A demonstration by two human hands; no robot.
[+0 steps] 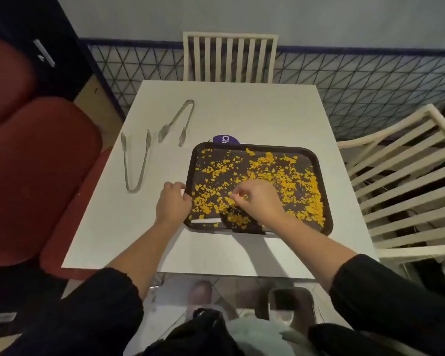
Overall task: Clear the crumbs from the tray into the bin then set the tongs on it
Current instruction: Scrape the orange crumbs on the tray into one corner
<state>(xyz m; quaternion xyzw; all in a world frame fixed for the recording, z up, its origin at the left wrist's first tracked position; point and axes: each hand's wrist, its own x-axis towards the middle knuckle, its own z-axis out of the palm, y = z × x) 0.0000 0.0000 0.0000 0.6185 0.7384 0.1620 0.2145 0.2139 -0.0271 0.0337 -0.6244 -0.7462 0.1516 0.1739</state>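
White table (242,116) — left hand (174,201) grips tray (321,176) edge, right hand (257,199) pinches crumbs (288,181).

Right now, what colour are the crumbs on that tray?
Yellow-orange crumbs, scattered over the dark brown tray; the head view shows them.

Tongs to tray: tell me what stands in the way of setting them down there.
The crumbs do: they lie scattered over most of the tray. Both pairs of tongs lie apart on the table, left of the tray. The right hand is on the crumbs; the left hand is at the tray's left rim.
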